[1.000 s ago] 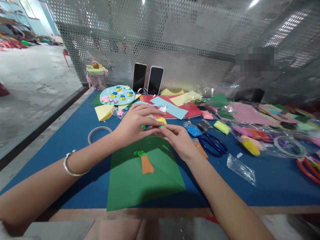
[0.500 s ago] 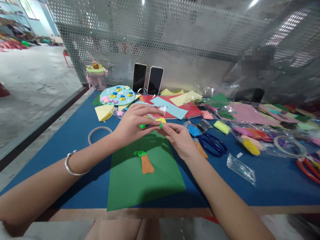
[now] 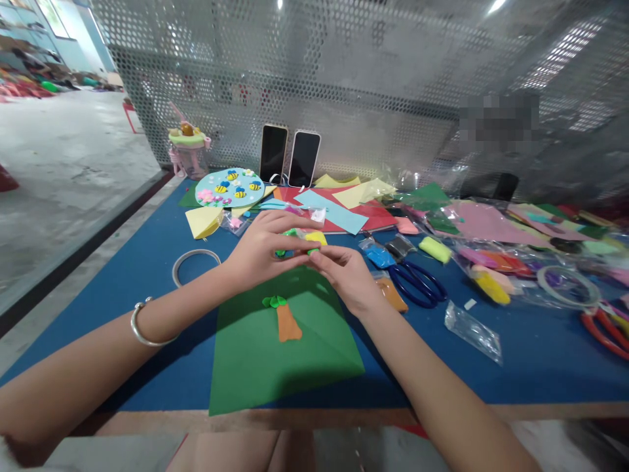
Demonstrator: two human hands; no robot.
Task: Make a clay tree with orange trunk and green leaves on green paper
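My left hand (image 3: 263,246) and my right hand (image 3: 346,275) meet above the far part of a green sheet (image 3: 295,367). Between their fingertips they pinch a small piece of green clay (image 3: 313,251). On the sheet lies an orange-brown clay trunk (image 3: 288,323), with green clay leaves (image 3: 274,301) at its upper left end. More green clay (image 3: 291,233) shows behind my left fingers, partly hidden by them. A yellow piece (image 3: 316,237) is just beyond my fingertips.
Blue-handled scissors (image 3: 419,285) and clay packets (image 3: 378,254) lie to the right. A silvery ring (image 3: 196,252) is at left. Behind stand two phones (image 3: 304,159), a bee picture (image 3: 230,187) and a pink cup (image 3: 190,154). Red scissors (image 3: 607,334) lie far right.
The joined fingertips have shifted slightly left and down with the green clay between them. The sheet and the clay pieces on it look unchanged.
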